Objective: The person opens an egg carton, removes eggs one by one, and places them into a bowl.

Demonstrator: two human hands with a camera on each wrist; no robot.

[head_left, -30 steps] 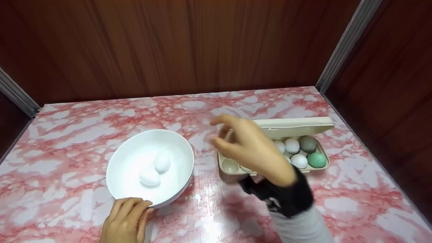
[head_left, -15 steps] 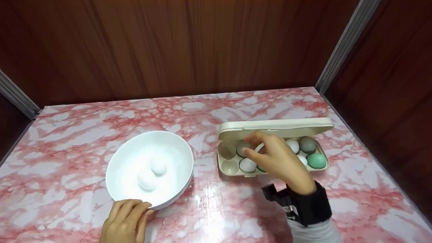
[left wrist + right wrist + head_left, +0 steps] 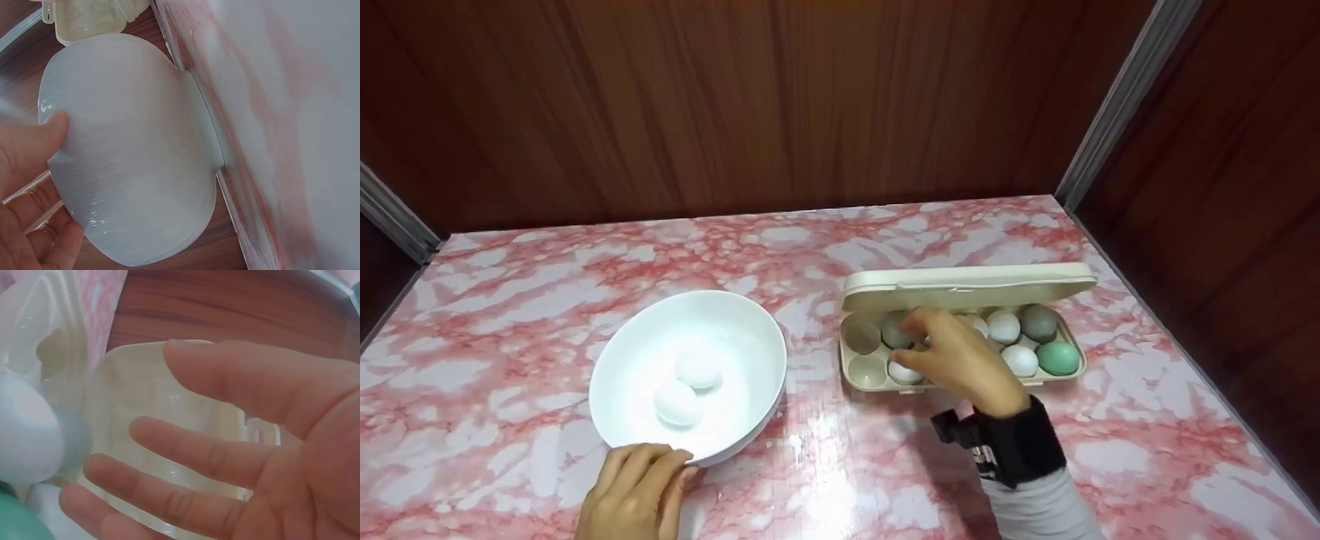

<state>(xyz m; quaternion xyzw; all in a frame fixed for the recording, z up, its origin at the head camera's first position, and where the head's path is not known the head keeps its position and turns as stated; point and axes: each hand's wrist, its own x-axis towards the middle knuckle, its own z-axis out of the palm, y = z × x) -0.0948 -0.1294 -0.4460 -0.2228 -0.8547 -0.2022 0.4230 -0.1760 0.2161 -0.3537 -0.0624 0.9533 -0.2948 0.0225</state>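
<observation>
My left hand (image 3: 634,491) pinches the near rim of a white bowl (image 3: 750,337), thumb outside. Inside the bowl, two white eggs (image 3: 697,370) lie side by side. To the right, my right hand (image 3: 964,364) hovers over an open cream egg carton (image 3: 877,381), covering some of its middle cups. In the right wrist view its fingers (image 3: 163,495) are spread and nothing is between them and the thumb; a white egg (image 3: 28,430) shows beyond the fingertips. A green egg (image 3: 1057,358), a dark grey egg (image 3: 1039,324) and several paler ones sit in the carton.
The carton's hinged lid (image 3: 967,279) stands raised along the back. Two cups at the carton's left end hold no eggs. A pink marbled table (image 3: 810,255) lies under everything, with brown wood-grain panels (image 3: 750,105) behind and at the right.
My right hand has swung from the carton's left side rightward over its middle and come lower. The two eggs in the bowl have rolled about. My left hand stays at the rim.
</observation>
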